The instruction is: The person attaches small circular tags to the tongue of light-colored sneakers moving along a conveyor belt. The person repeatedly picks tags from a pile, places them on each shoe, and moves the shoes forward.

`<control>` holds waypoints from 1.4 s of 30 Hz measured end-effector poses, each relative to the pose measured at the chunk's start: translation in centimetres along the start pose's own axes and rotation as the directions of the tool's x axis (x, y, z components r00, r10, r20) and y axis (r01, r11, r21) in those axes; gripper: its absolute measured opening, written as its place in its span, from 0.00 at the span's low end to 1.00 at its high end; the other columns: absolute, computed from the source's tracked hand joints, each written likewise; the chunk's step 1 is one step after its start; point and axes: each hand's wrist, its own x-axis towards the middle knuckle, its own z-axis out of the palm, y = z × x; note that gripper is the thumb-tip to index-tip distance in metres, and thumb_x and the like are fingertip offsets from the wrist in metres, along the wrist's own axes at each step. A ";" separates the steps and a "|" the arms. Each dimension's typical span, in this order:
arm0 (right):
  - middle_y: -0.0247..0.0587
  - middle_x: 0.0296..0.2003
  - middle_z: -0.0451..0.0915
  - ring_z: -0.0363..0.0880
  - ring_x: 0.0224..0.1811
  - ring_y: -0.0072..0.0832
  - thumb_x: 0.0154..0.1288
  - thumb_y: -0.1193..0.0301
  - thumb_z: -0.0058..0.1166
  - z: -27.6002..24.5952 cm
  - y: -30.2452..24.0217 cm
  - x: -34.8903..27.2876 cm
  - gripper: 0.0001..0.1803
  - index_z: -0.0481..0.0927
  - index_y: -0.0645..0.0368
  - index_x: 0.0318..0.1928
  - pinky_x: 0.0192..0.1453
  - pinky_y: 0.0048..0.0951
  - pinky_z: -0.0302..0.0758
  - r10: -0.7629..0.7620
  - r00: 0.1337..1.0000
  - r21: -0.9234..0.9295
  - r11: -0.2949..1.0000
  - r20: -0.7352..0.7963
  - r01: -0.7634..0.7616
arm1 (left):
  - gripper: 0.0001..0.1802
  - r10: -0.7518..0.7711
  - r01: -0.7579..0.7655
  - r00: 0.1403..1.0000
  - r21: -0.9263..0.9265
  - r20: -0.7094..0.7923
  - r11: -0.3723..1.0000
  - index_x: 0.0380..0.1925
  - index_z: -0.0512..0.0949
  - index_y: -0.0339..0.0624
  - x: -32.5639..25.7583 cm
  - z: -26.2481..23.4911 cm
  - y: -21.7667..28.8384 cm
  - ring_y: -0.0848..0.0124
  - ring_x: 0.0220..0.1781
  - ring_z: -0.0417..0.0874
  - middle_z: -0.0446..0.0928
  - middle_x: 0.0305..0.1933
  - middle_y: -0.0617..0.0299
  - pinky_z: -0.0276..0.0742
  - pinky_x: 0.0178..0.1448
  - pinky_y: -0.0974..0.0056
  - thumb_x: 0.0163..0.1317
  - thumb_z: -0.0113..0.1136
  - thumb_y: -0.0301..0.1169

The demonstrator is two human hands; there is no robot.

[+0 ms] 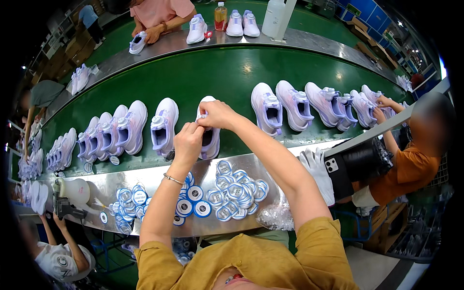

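A green conveyor belt (217, 67) crosses the workstation, with a steel worktable (244, 163) along its near edge. Reference the clock to the working shoe, 12 o'clock pointing away from the wearer. The white-and-lilac sneaker (215, 141) rests sole-down on the belt, long axis approximately 12 to 6, toe at 12, heel toward the worktable. The right hand (216, 115) is the nearer one: it crosses above the tongue, at 12 o'clock from the foot cavity. The left hand (188, 139) sits at 9 o'clock, just beside the collar. Both hands are drawn into closed pinches, fingertips meeting near 11 o'clock (anything between them is hidden). Round blue-rimmed tags (235, 192) lie piled on the worktable, toward 5 o'clock.
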 end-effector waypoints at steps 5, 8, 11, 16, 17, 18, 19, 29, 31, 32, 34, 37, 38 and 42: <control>0.50 0.28 0.82 0.81 0.32 0.40 0.51 0.59 0.58 -0.1 -0.3 -0.4 0.17 0.80 0.61 0.34 0.38 0.36 0.76 0.030 0.999 0.124 0.992 0.037 -0.034 | 0.03 -0.010 0.010 1.000 0.009 0.003 1.000 0.22 0.74 0.42 -0.4 -0.2 -0.5 0.65 0.33 0.78 0.73 0.27 0.62 0.75 0.30 0.61 0.48 0.59 0.22; 0.46 0.28 0.82 0.81 0.30 0.32 0.56 0.63 0.56 -0.9 0.6 -0.4 0.14 0.82 0.63 0.35 0.37 0.32 0.76 0.044 0.992 0.206 0.976 0.116 -0.067 | 0.04 -0.029 0.029 1.000 0.002 -0.003 1.000 0.22 0.75 0.42 -0.6 -0.3 -0.5 0.65 0.33 0.78 0.73 0.27 0.62 0.75 0.30 0.61 0.47 0.59 0.22; 0.45 0.28 0.82 0.81 0.30 0.32 0.55 0.64 0.59 -0.3 1.5 -0.7 0.14 0.81 0.64 0.36 0.37 0.32 0.76 0.005 0.997 0.185 0.983 0.072 -0.018 | 0.04 -0.032 0.032 0.999 -0.013 0.000 0.999 0.24 0.76 0.41 -0.6 -0.6 -0.9 0.64 0.33 0.78 0.73 0.27 0.61 0.75 0.31 0.61 0.48 0.61 0.21; 0.43 0.26 0.81 0.79 0.28 0.31 0.55 0.68 0.60 1.8 2.0 -0.8 0.14 0.82 0.65 0.40 0.35 0.31 0.74 -0.077 0.995 0.286 0.954 -0.067 0.093 | 0.05 -0.044 0.044 0.999 -0.015 0.024 0.999 0.26 0.78 0.40 -0.6 -1.1 -1.2 0.63 0.33 0.79 0.75 0.28 0.61 0.75 0.31 0.61 0.47 0.63 0.21; 0.43 0.26 0.81 0.78 0.28 0.30 0.56 0.68 0.60 2.1 1.3 -0.9 0.15 0.82 0.65 0.40 0.35 0.30 0.74 -0.122 0.984 0.299 0.942 -0.127 0.155 | 0.05 -0.045 0.045 0.999 -0.011 0.024 0.999 0.26 0.78 0.40 -0.8 -1.1 -1.3 0.63 0.33 0.79 0.75 0.28 0.61 0.75 0.31 0.61 0.47 0.63 0.21; 0.43 0.26 0.81 0.79 0.28 0.30 0.56 0.70 0.60 1.8 0.9 -1.0 0.14 0.82 0.64 0.42 0.35 0.30 0.74 -0.044 0.998 0.311 0.949 -0.052 0.058 | 0.05 -0.046 0.046 0.999 -0.006 0.023 0.999 0.26 0.78 0.40 -0.9 -1.1 -1.5 0.63 0.33 0.79 0.75 0.28 0.61 0.75 0.31 0.61 0.47 0.63 0.21; 0.46 0.29 0.82 0.80 0.32 0.35 0.55 0.68 0.60 1.6 0.5 -1.1 0.15 0.82 0.63 0.41 0.38 0.33 0.75 0.000 1.000 0.290 0.957 -0.028 0.008 | 0.06 -0.047 0.047 0.999 -0.002 0.023 0.999 0.26 0.78 0.40 -1.1 -1.1 -1.7 0.63 0.33 0.79 0.75 0.28 0.61 0.75 0.31 0.61 0.47 0.63 0.21; 0.50 0.35 0.83 0.81 0.40 0.47 0.56 0.60 0.57 1.8 -2.1 -1.8 0.17 0.82 0.59 0.40 0.44 0.42 0.76 0.179 0.983 0.129 0.977 -0.050 -0.171 | 0.06 -0.109 0.111 0.994 -0.044 0.030 0.993 0.29 0.79 0.39 -1.0 -1.5 -1.9 0.62 0.34 0.79 0.77 0.30 0.59 0.75 0.33 0.62 0.49 0.64 0.22; 0.49 0.37 0.82 0.81 0.40 0.47 0.58 0.60 0.56 1.9 -2.3 -2.7 0.18 0.81 0.59 0.43 0.44 0.43 0.76 0.162 0.975 0.122 0.982 -0.154 -0.144 | 0.06 -0.130 0.131 0.991 -0.161 0.013 0.978 0.32 0.79 0.37 -0.4 -2.5 -1.7 0.62 0.34 0.80 0.78 0.32 0.57 0.75 0.34 0.64 0.52 0.64 0.23; 0.49 0.38 0.82 0.81 0.40 0.47 0.59 0.60 0.56 2.2 -2.7 -3.4 0.19 0.80 0.59 0.45 0.43 0.44 0.76 0.141 0.959 0.106 0.987 -0.247 -0.118 | 0.06 -0.187 0.179 0.982 -0.194 -0.022 0.964 0.33 0.79 0.36 -0.4 -3.1 -2.8 0.63 0.34 0.80 0.78 0.33 0.56 0.75 0.35 0.65 0.54 0.63 0.24; 0.48 0.38 0.80 0.81 0.39 0.45 0.61 0.61 0.55 2.7 -3.2 -5.2 0.19 0.77 0.58 0.49 0.40 0.44 0.76 0.082 0.928 0.071 0.996 -0.365 -0.060 | 0.05 -0.402 0.384 0.914 -0.208 -0.054 0.900 0.33 0.79 0.36 -0.3 -4.8 -4.9 0.59 0.33 0.79 0.77 0.32 0.54 0.74 0.37 0.60 0.58 0.61 0.26; 0.42 0.31 0.78 0.78 0.33 0.40 0.59 0.61 0.58 5.3 -4.4 -7.8 0.19 0.78 0.60 0.47 0.36 0.38 0.76 -0.141 0.904 -0.034 0.990 -0.404 0.140 | 0.11 -0.545 0.537 0.826 -0.088 -0.143 0.839 0.38 0.80 0.34 -0.4 -6.3 -9.3 0.58 0.33 0.79 0.77 0.34 0.51 0.74 0.38 0.59 0.59 0.61 0.31; 0.40 0.30 0.77 0.78 0.34 0.40 0.59 0.61 0.58 5.7 -5.8 -8.4 0.20 0.77 0.60 0.47 0.35 0.38 0.76 -0.195 0.908 -0.118 0.980 -0.370 0.162 | 0.15 -0.552 0.553 0.831 0.004 -0.068 0.833 0.39 0.80 0.34 -0.6 -6.5 -10.6 0.56 0.36 0.79 0.78 0.36 0.49 0.74 0.41 0.57 0.58 0.63 0.35; 0.36 0.30 0.76 0.77 0.34 0.37 0.56 0.63 0.59 7.7 -7.1 -7.9 0.15 0.76 0.52 0.43 0.32 0.38 0.77 -0.235 0.943 -0.278 0.946 -0.237 0.166 | 0.32 -0.617 0.619 0.765 0.053 0.183 0.784 0.48 0.77 0.34 -2.2 -5.2 -14.6 0.49 0.48 0.78 0.76 0.46 0.41 0.74 0.52 0.55 0.49 0.70 0.46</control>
